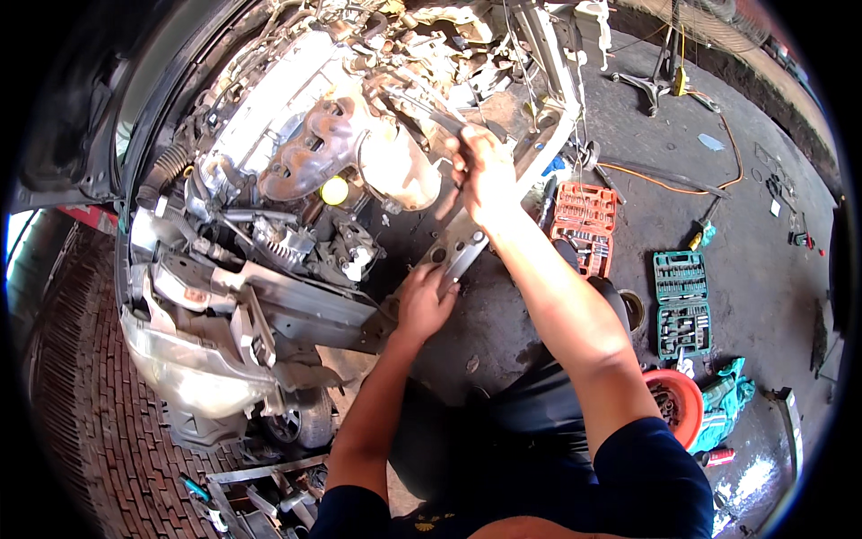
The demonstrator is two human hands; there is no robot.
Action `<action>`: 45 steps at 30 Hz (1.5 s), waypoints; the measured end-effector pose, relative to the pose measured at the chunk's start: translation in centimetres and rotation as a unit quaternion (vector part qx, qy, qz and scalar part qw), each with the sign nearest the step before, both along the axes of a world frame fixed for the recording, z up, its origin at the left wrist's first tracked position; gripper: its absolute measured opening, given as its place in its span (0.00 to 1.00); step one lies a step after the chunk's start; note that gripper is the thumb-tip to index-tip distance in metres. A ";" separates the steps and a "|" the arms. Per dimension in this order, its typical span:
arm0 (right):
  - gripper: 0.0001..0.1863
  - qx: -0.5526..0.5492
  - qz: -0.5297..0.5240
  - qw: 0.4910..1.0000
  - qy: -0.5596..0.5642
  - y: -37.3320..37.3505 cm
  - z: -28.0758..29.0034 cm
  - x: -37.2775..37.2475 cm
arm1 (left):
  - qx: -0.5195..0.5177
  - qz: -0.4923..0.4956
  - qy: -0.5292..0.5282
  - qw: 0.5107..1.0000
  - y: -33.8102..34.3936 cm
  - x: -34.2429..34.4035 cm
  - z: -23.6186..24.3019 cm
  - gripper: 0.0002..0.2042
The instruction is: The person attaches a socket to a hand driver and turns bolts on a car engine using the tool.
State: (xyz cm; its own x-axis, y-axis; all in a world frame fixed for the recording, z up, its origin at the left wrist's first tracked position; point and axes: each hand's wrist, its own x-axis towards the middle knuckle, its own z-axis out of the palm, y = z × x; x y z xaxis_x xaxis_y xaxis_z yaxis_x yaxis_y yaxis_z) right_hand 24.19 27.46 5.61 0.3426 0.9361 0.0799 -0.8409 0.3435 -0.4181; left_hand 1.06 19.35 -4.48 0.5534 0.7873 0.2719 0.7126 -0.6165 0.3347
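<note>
A long, dark tool [431, 110] lies over the engine bay, just above the rusty exhaust canister [400, 166]; the right grip [487, 175] is curled around its near end. The left grip [426, 301] bends over the metal crossbeam [462, 250], how firmly I cannot tell. That beam stands between person and engine [289, 85]. Left sits a headlamp [193, 368]; on the floor [763, 296] at right, orange [585, 211] and green socket cases [681, 304] and a red tub [687, 409].
</note>
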 end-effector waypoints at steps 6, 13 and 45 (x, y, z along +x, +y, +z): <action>0.04 -0.011 -0.012 1.000 -0.025 9.5 1.1 -1.8 | -0.041 -0.034 0.060 0.997 1.8 0.5 0.5 0.32; 0.05 -0.065 -0.028 0.995 -0.066 14.6 2.0 -3.7 | -0.094 0.008 0.041 0.995 2.1 0.5 -0.6 0.34; 0.23 -0.116 -0.280 0.706 -0.640 13.6 3.7 -3.3 | -0.071 0.058 0.072 0.993 1.4 -0.1 -0.5 0.33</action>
